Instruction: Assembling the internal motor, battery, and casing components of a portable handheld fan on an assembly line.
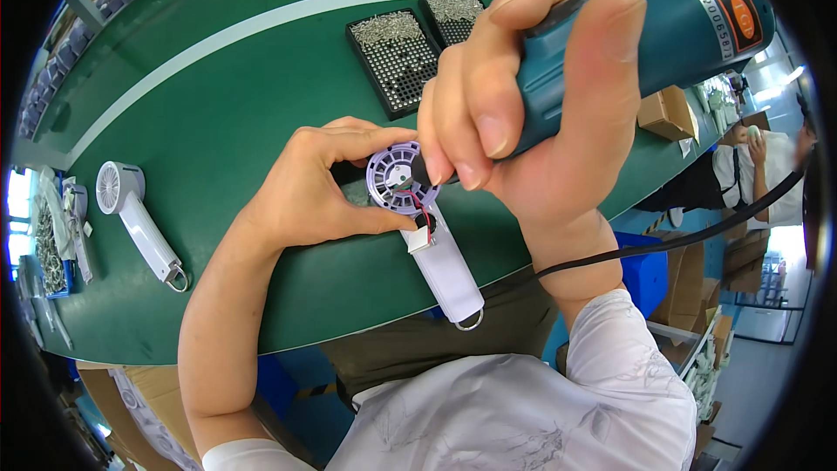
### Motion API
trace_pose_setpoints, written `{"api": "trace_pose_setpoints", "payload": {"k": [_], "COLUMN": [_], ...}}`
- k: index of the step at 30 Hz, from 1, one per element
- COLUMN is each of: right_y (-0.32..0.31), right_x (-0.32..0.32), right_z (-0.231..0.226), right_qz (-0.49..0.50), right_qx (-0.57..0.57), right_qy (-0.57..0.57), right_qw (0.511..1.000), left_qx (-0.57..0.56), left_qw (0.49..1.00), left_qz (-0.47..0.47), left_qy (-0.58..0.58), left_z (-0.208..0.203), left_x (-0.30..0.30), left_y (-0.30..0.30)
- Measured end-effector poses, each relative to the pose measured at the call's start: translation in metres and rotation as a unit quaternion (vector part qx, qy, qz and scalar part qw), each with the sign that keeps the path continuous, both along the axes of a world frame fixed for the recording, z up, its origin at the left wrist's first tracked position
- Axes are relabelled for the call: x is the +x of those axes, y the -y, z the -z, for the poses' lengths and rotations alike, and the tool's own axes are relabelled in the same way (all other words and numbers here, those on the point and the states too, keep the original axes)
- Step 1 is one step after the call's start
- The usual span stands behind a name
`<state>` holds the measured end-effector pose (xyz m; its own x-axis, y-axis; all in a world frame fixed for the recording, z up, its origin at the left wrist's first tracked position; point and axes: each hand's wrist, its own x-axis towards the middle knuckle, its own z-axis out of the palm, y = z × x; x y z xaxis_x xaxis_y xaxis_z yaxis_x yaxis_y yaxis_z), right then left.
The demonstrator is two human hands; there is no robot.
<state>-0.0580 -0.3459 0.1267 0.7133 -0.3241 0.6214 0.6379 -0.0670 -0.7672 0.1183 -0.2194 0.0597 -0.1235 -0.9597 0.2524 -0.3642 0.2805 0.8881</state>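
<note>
My left hand (305, 179) grips the round head of a lilac handheld fan (446, 270), fingers on its far side and thumb near its neck. The fan's back is uncovered, with red and black wires and a small white piece by the neck; its handle points toward me and ends in a metal ring. My right hand (540, 122) is wrapped round a teal electric screwdriver (663, 22), tilted down so that its dark tip reaches the fan head. The fingers partly hide the tip, so I cannot tell whether it sits on a screw.
Another lilac fan (139, 218) lies at the left on the green table (227, 105). Two black screw trays (397, 61) stand beyond my hands. The screwdriver's black cable (680, 244) runs off to the right. A cardboard box (667, 113) and a person (772, 166) are at the right.
</note>
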Motion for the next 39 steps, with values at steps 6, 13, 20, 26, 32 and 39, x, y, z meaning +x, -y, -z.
{"api": "trace_pose_setpoints", "payload": {"k": [6,13,20,26,32,39], "right_y": [-0.014,-0.026,-0.031,-0.044,-0.06,-0.053], "right_x": [0.0,0.001,0.01,0.011,0.034,0.035], "right_z": [0.002,0.002,0.006,0.006,0.012,0.017], "right_qz": [0.06,0.113,0.101,0.119,0.182,0.198], "right_qx": [-0.008,-0.021,-0.028,-0.057,-0.076,-0.063], "right_qy": [-0.031,-0.065,-0.043,-0.026,-0.052,0.01], "right_qw": [0.998,0.991,0.994,0.991,0.979,0.978], "left_qx": [0.014,0.033,0.036,0.142,0.107,0.022], "left_qw": [1.0,0.999,0.999,0.988,0.994,0.996], "left_qz": [0.004,0.003,-0.01,-0.05,-0.014,0.064], "left_qy": [0.01,0.007,-0.01,0.026,0.036,-0.05], "left_z": [-0.005,-0.007,-0.002,-0.033,-0.017,0.043], "left_x": [0.0,-0.002,0.003,-0.004,0.008,0.015], "left_y": [-0.002,-0.001,-0.004,-0.002,-0.01,0.007]}}
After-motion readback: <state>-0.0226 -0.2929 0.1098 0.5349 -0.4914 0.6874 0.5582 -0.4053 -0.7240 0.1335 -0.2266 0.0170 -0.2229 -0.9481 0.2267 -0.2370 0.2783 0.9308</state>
